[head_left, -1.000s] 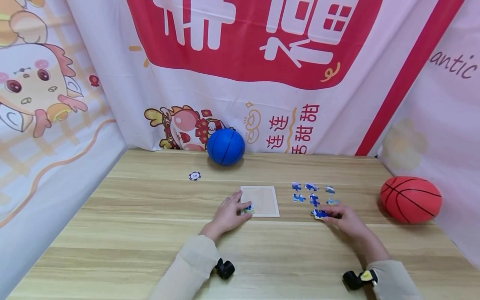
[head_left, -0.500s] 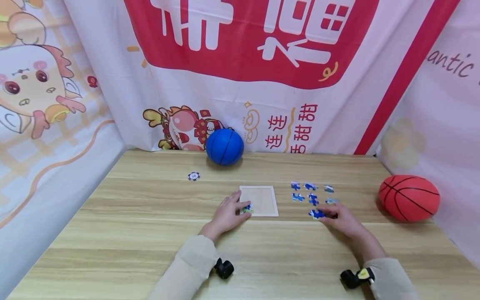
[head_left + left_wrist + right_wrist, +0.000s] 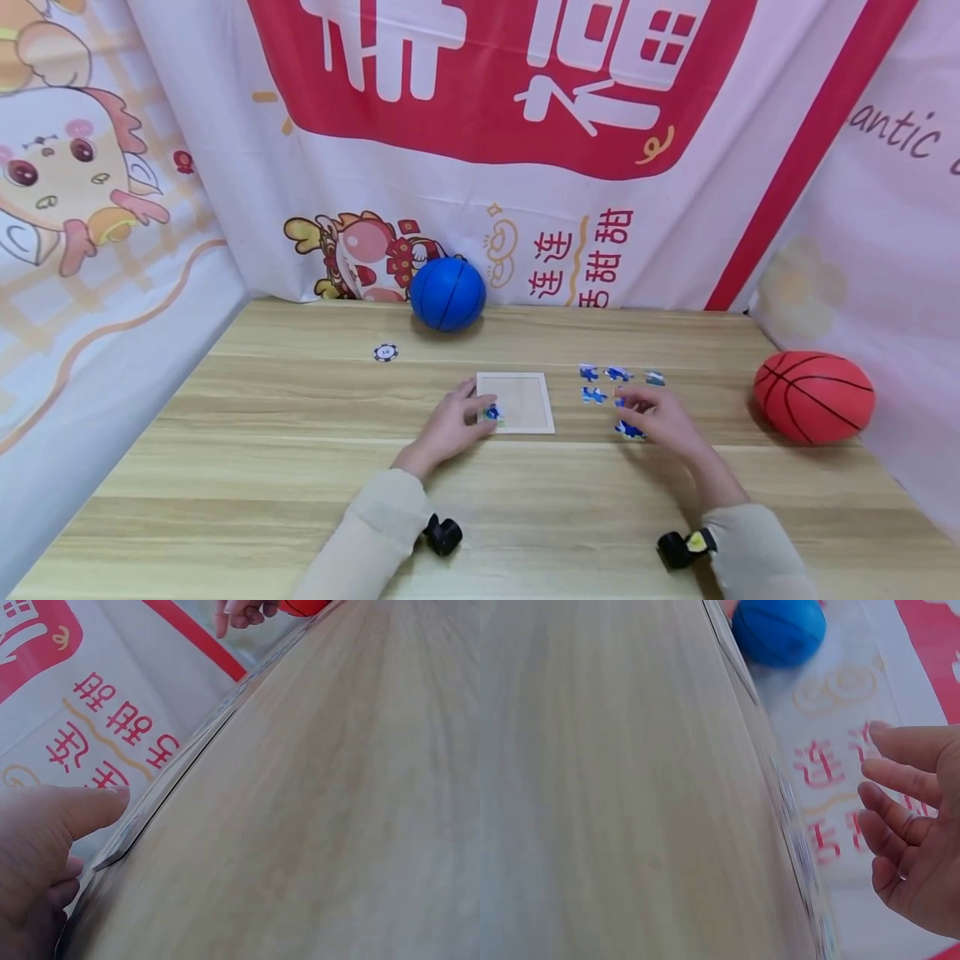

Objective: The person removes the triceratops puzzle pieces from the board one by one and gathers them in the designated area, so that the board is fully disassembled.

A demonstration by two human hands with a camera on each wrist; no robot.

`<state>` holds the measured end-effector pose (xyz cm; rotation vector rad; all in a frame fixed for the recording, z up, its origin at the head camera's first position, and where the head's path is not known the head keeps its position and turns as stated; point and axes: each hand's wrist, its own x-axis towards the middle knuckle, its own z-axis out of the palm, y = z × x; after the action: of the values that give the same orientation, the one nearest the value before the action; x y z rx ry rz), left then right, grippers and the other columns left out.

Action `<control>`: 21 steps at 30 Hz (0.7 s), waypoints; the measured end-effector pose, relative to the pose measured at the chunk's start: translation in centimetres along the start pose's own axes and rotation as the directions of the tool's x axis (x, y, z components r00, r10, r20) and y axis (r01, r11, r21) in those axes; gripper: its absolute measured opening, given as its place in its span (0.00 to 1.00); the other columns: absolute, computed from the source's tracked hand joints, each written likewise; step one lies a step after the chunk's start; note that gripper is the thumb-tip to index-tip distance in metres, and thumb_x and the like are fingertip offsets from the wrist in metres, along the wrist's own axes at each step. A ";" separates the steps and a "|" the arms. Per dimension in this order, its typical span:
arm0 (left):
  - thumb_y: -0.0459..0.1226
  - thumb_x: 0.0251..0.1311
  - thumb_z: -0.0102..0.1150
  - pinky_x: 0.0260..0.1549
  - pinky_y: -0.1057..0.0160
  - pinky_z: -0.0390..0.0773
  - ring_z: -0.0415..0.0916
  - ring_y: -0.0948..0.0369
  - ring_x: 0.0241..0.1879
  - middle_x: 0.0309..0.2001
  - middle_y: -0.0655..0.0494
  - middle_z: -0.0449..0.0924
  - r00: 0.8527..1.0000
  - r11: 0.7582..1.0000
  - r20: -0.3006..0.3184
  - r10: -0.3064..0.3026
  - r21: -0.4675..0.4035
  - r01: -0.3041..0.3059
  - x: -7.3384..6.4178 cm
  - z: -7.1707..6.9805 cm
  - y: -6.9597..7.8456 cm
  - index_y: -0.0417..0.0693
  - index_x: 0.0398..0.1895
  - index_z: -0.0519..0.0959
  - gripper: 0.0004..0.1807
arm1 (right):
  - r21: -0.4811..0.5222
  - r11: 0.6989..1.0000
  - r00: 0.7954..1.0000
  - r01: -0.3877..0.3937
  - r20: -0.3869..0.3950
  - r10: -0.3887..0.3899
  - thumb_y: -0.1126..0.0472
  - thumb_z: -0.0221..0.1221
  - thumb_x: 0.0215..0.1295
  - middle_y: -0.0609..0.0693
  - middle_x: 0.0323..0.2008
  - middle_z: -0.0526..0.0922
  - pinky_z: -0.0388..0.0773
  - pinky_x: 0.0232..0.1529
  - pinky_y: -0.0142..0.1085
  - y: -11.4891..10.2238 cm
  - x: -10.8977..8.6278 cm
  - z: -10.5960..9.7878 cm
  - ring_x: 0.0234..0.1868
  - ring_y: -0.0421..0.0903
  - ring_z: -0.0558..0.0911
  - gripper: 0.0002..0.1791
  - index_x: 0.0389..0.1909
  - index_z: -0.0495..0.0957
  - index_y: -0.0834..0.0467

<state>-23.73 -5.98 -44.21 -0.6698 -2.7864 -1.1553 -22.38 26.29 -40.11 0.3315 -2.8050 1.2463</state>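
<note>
A shallow square puzzle tray (image 3: 550, 408) lies mid-table. My left hand (image 3: 448, 423) rests at its left side, index finger and thumb reaching over the lower left corner. Between them a blue and green jigsaw piece (image 3: 492, 412) shows inside that corner. In the left wrist view the thumb of my left hand (image 3: 45, 847) extends over the tray's edge. My right hand (image 3: 663, 421) hovers over loose pieces, partly covering a dark blue piece (image 3: 630, 430). The right wrist view has the right hand (image 3: 922, 832) with fingers loosely bent, apart, and nothing between them.
More jigsaw pieces lie right of the tray, among them a blue one (image 3: 593, 395) and a pale one (image 3: 655, 377). A blue ball (image 3: 448, 294) sits at the back, a red ball (image 3: 813, 397) at right. A round chip (image 3: 386, 352) lies back left.
My right hand first slides the lower dark blue piece slightly left, then lets go and lifts up and left over the pieces. My left hand stays at the tray.
</note>
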 end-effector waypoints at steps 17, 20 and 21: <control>0.49 0.57 0.49 0.58 0.51 0.40 0.41 0.49 0.62 0.63 0.41 0.49 0.998 0.975 0.020 -0.060 0.215 0.055 -0.1 -0.9 -1.3 0.53 0.56 0.68 0.24 | 0.093 0.983 0.966 0.158 0.190 -0.174 0.61 0.59 0.53 0.49 0.31 0.75 0.72 0.32 0.36 -5.9 3.5 9.4 0.33 0.44 0.73 0.19 0.46 0.74 0.63; 0.50 0.57 0.48 0.58 0.51 0.40 0.41 0.49 0.62 0.63 0.41 0.49 0.998 0.970 0.020 -0.062 0.236 0.055 -0.1 -0.9 -1.3 0.54 0.56 0.68 0.24 | 0.072 0.982 0.963 0.177 0.194 -0.188 0.61 0.60 0.51 0.50 0.33 0.74 0.71 0.38 0.37 -6.3 3.8 10.8 0.35 0.45 0.73 0.20 0.47 0.73 0.64; 0.50 0.57 0.48 0.58 0.51 0.40 0.41 0.49 0.62 0.63 0.41 0.49 0.998 0.970 0.018 -0.059 0.238 0.053 -0.1 -0.9 -1.3 0.54 0.56 0.68 0.24 | 0.053 0.981 0.963 0.185 0.191 -0.192 0.61 0.61 0.50 0.51 0.34 0.74 0.71 0.39 0.37 -6.3 3.8 11.2 0.36 0.45 0.73 0.21 0.47 0.74 0.64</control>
<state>-24.28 -7.40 -44.45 -0.5903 -2.9161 -0.8050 -24.29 13.22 -42.51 0.7431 -2.8267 1.2846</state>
